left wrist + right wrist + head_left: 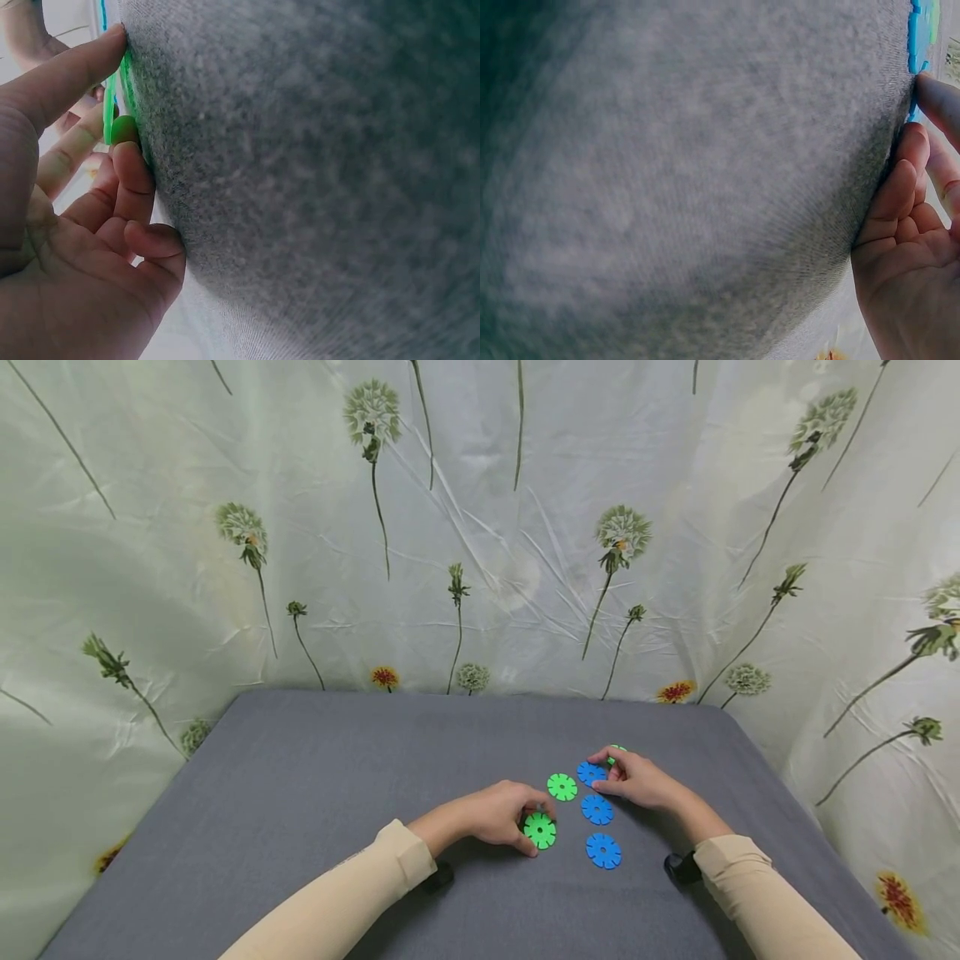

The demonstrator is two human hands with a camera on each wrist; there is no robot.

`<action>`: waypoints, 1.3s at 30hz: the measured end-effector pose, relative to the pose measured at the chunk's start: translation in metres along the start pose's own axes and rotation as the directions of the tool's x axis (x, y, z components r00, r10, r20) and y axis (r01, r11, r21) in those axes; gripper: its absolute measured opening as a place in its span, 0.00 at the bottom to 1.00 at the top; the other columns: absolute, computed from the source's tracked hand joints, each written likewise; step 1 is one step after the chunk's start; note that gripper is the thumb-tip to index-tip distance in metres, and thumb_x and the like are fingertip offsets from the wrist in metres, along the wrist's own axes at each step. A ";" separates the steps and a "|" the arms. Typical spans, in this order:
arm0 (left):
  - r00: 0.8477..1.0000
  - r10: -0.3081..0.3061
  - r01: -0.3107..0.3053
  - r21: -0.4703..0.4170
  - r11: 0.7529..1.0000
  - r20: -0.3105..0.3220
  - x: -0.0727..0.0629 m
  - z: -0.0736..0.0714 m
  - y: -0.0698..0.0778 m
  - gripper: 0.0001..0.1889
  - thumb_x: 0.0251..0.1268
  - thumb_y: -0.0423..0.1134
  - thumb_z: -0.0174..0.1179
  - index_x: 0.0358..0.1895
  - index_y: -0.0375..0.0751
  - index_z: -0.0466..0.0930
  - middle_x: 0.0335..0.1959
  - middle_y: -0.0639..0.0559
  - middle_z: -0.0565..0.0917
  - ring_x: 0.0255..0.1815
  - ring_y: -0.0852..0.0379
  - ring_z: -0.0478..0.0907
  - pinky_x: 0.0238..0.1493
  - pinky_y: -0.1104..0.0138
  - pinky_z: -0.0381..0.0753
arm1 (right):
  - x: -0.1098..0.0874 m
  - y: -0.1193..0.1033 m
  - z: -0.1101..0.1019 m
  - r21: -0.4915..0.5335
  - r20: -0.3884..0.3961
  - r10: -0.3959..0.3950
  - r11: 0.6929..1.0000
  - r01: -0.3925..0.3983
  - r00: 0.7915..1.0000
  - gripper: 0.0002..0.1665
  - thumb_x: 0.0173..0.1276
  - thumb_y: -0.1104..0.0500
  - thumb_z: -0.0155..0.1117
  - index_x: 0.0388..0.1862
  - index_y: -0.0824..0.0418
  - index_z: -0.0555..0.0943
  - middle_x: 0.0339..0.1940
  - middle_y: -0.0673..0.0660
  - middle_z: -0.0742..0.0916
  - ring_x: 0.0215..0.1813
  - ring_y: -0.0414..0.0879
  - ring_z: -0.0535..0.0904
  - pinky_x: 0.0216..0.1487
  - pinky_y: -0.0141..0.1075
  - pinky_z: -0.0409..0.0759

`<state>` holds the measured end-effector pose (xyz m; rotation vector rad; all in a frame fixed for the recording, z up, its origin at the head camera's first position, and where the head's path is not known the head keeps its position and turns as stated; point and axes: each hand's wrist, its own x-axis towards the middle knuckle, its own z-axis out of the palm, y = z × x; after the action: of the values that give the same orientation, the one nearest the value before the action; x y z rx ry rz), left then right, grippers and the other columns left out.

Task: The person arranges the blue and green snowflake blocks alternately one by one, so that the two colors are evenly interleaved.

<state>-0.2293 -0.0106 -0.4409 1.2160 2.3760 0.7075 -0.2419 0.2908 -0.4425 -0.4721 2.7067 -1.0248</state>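
My left hand (495, 812) holds a green notched interlocking disc (546, 837) by its edge, with thumb and fingers on opposite sides. In the left wrist view this green disc (109, 112) shows edge-on between thumb and fingers, close over the table. Farther back, my right hand (639, 779) spans a blue notched disc (586, 770), index finger at its far edge and thumb at its near edge. From the right wrist, the thumb tip lies right at a blue disc (913, 101) on the cloth. Another green disc (618, 748) is mostly hidden behind the right hand.
Between the hands lie a green disc (562, 787), a blue disc (597, 810) and, nearer, a second blue disc (603, 852). They lie flat on the grey cloth-covered table (337, 777). A dandelion-print curtain (510, 527) hangs along the table's back and sides.
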 end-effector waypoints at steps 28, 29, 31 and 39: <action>0.991 -0.059 0.060 0.002 0.998 -0.117 -0.019 -0.036 -0.026 0.19 0.60 0.43 0.82 0.54 0.53 0.89 0.50 0.55 0.88 0.46 0.61 0.80 0.47 0.69 0.80 | 0.001 -0.001 0.000 0.007 0.016 -0.019 1.000 0.019 1.000 0.25 0.77 0.58 0.71 0.66 0.69 0.79 0.31 0.51 0.78 0.32 0.37 0.71 0.35 0.30 0.70; 0.989 -0.063 0.063 -0.002 0.998 -0.130 -0.022 -0.039 -0.030 0.19 0.60 0.43 0.82 0.54 0.52 0.89 0.50 0.54 0.87 0.44 0.61 0.79 0.45 0.68 0.80 | 0.001 -0.001 0.000 0.004 0.016 -0.022 1.000 0.021 1.000 0.25 0.77 0.58 0.71 0.66 0.69 0.79 0.31 0.51 0.78 0.32 0.37 0.71 0.35 0.30 0.70; 0.984 -0.079 0.078 -0.009 0.997 -0.158 -0.029 -0.047 -0.038 0.20 0.60 0.43 0.82 0.55 0.51 0.88 0.49 0.54 0.87 0.40 0.61 0.78 0.44 0.67 0.79 | 0.001 -0.001 0.000 0.005 0.018 -0.023 1.000 0.023 1.000 0.25 0.77 0.58 0.71 0.66 0.69 0.79 0.31 0.50 0.78 0.32 0.37 0.71 0.36 0.30 0.70; 0.934 -0.235 0.219 -0.087 0.972 -0.271 -0.059 -0.079 -0.070 0.23 0.60 0.42 0.82 0.58 0.51 0.87 0.48 0.52 0.86 0.40 0.59 0.78 0.45 0.64 0.82 | 0.000 0.000 -0.001 0.009 0.019 -0.021 1.000 0.020 1.000 0.25 0.77 0.58 0.71 0.66 0.69 0.79 0.31 0.51 0.78 0.32 0.37 0.71 0.36 0.30 0.70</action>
<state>-0.2832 -0.1148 -0.4130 0.8441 2.6486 0.9124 -0.2424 0.2913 -0.4424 -0.5066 2.6848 -1.0316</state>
